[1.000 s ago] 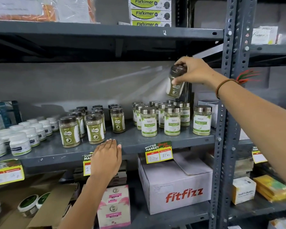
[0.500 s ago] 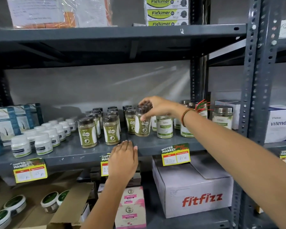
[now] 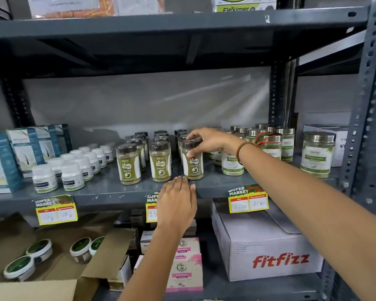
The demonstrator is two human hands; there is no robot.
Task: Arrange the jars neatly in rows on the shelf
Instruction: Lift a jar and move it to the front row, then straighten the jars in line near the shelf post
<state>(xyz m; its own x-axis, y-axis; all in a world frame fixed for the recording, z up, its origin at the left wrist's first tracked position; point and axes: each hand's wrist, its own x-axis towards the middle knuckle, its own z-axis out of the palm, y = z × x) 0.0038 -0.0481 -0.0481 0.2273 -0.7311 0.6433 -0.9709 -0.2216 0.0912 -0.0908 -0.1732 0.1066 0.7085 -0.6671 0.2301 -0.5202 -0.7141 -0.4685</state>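
- Resting flat on the front lip of the grey metal shelf (image 3: 109,187), the left hand (image 3: 176,205) has its fingers stretched out, holding nothing
- Standing upright at the front of the third row, the Gaska jar (image 3: 193,164) is gripped at its dark lid by the right hand (image 3: 208,142); two front jars (image 3: 128,165) stand to its left
- Behind, further jars (image 3: 161,137) line up; steel-lidded jars (image 3: 316,155) stand to the right

The grey metal shelf (image 3: 109,187) carries blue boxes (image 3: 2,161) at its left end, white bottles (image 3: 72,175) beside them, dark-capped green jars (image 3: 128,164) in rows mid-shelf, and steel-lidded jars (image 3: 316,154) toward its right end. Price tags (image 3: 248,200) hang on its front edge.
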